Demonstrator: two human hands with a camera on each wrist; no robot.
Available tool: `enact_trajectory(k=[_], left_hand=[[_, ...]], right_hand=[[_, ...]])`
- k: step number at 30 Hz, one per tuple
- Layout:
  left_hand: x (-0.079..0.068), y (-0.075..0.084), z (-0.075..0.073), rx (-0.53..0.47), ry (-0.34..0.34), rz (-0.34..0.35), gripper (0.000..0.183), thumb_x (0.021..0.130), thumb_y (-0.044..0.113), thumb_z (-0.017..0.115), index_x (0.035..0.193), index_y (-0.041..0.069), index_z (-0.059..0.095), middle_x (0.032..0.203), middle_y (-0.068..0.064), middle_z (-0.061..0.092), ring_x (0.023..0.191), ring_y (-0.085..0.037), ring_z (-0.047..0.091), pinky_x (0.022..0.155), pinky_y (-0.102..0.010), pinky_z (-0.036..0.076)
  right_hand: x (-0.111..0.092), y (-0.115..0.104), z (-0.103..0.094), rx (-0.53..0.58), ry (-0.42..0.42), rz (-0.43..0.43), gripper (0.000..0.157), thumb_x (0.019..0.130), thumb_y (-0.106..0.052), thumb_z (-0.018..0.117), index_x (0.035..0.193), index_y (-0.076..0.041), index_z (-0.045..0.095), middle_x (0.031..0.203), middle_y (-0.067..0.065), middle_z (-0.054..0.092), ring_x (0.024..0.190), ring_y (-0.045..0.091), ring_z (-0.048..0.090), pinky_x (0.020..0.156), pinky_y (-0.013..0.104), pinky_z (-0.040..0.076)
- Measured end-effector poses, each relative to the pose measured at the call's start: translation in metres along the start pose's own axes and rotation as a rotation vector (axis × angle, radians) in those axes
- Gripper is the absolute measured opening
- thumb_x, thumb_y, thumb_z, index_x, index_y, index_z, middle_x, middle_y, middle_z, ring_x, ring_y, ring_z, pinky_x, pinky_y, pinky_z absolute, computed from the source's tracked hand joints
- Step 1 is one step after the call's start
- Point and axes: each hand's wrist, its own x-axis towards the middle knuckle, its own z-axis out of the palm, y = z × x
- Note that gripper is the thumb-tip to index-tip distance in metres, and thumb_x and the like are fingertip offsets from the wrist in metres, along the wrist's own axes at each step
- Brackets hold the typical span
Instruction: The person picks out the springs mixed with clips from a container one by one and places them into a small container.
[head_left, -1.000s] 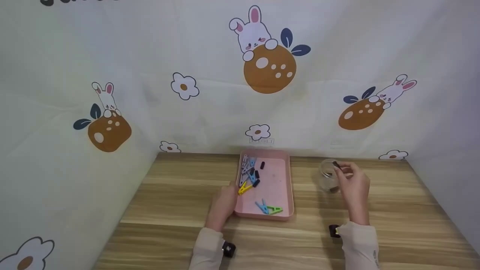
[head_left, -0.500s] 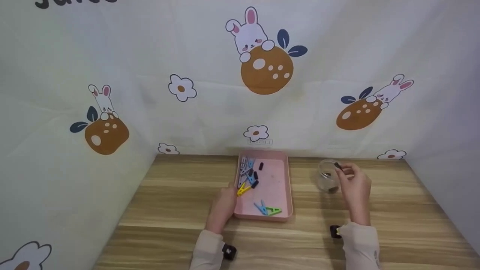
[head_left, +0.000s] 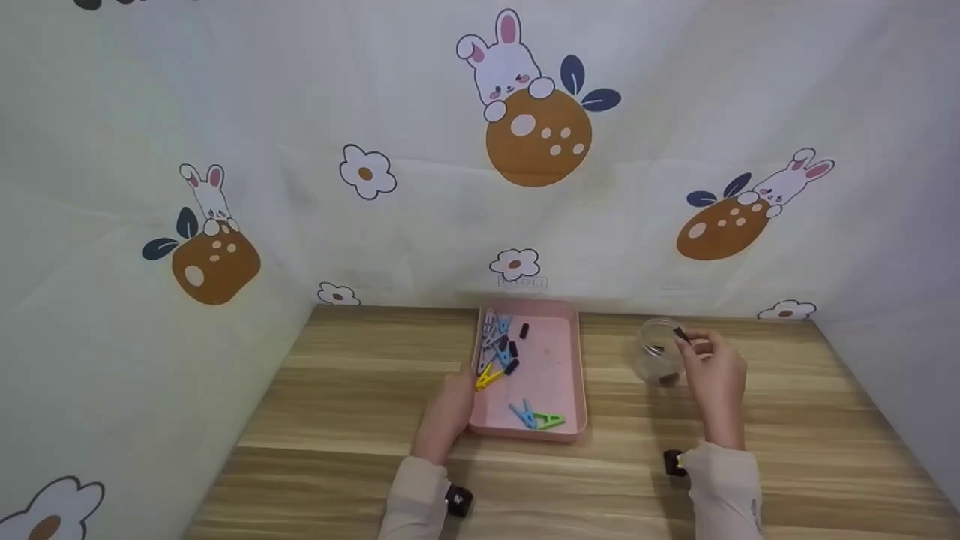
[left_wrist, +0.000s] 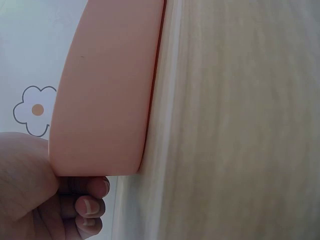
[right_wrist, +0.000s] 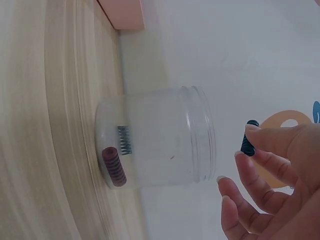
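Observation:
My right hand pinches a small dark coil spring between thumb and forefinger, the other fingers loosely bent. It is beside the mouth of a clear jar, apart from the rim in the right wrist view. Inside the jar lie a dark spring and a reddish-brown one near the bottom. My left hand grips the left side of a pink tray, with several fingers curled against its wall and the thumb hidden. The tray holds several black cylinders, which look like springs, and clothespins.
Grey and blue clothespins cluster along the tray's left side with a yellow clothespin. A light blue clothespin and a green clothespin lie near its front. Behind the wooden table hangs a printed cloth.
My right hand has shifted slightly to the right with the spring still pinched, a little farther from the jar. My left hand, the tray and the jar stay in place.

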Motion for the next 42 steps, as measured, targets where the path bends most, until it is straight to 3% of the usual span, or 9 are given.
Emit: enact_trajectory(k=[3,12,20,23,26,30,33,42], left_hand=[[0.002,0.0,0.0,-0.001,0.004,-0.003,0.039,0.115,0.02,0.032,0.134,-0.003,0.057,0.11,-0.023,0.071,0.079,-0.028,0.063,0.069,-0.051,0.057],[0.0,0.001,-0.001,0.059,0.003,0.017,0.038,0.115,0.017,0.034,0.137,-0.004,0.056,0.107,-0.022,0.071,0.074,-0.025,0.058,0.064,-0.047,0.056],[0.001,0.003,0.0,-0.148,-0.027,-0.161,0.055,0.117,0.032,0.023,0.134,-0.003,0.063,0.097,-0.014,0.066,0.075,-0.024,0.059,0.064,-0.04,0.051],[0.0,0.003,-0.001,-0.062,-0.02,-0.088,0.048,0.117,0.026,0.027,0.133,-0.003,0.061,0.1,-0.017,0.068,0.075,-0.025,0.059,0.065,-0.042,0.054],[-0.001,0.003,-0.001,0.076,0.017,0.033,0.035,0.115,0.015,0.035,0.132,-0.004,0.058,0.105,-0.022,0.071,0.076,-0.027,0.062,0.065,-0.047,0.058],[-0.003,0.002,0.001,0.206,0.059,0.125,0.024,0.11,0.005,0.044,0.125,-0.005,0.059,0.097,-0.022,0.07,0.077,-0.028,0.066,0.065,-0.048,0.06],[-0.004,0.001,0.001,0.228,0.056,0.127,0.022,0.11,0.004,0.045,0.125,-0.003,0.06,0.097,-0.019,0.07,0.08,-0.026,0.066,0.069,-0.048,0.061],[-0.004,0.003,-0.001,0.147,0.002,0.046,0.028,0.112,0.01,0.041,0.13,-0.002,0.059,0.106,-0.019,0.07,0.083,-0.025,0.063,0.074,-0.049,0.06]], right_hand=[[0.001,0.001,0.0,-0.003,-0.009,-0.004,0.026,0.102,-0.022,0.071,0.117,0.0,0.073,0.096,0.024,0.075,0.066,0.008,0.059,0.056,0.022,0.044],[0.004,0.007,0.004,-0.005,-0.042,0.007,0.025,0.102,-0.021,0.07,0.116,0.0,0.073,0.092,0.021,0.075,0.064,0.012,0.058,0.055,0.025,0.044],[0.006,0.01,0.007,-0.013,-0.037,0.017,0.024,0.102,-0.021,0.07,0.115,-0.001,0.074,0.094,0.022,0.075,0.067,0.013,0.06,0.055,0.026,0.045],[0.007,0.011,0.008,-0.008,-0.048,0.031,0.023,0.102,-0.021,0.07,0.116,-0.002,0.074,0.094,0.021,0.075,0.067,0.012,0.059,0.053,0.026,0.045],[0.007,0.013,0.009,-0.005,-0.054,0.035,0.023,0.102,-0.02,0.07,0.117,-0.002,0.073,0.092,0.02,0.075,0.066,0.012,0.059,0.052,0.025,0.045],[0.009,0.015,0.009,-0.015,-0.069,0.021,0.024,0.102,-0.019,0.07,0.117,0.0,0.072,0.087,0.019,0.074,0.06,0.012,0.057,0.05,0.026,0.043],[0.009,0.016,0.009,-0.017,-0.074,0.009,0.025,0.102,-0.018,0.069,0.117,0.001,0.072,0.085,0.019,0.074,0.058,0.012,0.056,0.049,0.026,0.043],[0.01,0.019,0.01,-0.01,-0.081,0.055,0.027,0.102,-0.021,0.068,0.116,0.002,0.073,0.083,0.016,0.073,0.06,0.013,0.056,0.05,0.026,0.043]])
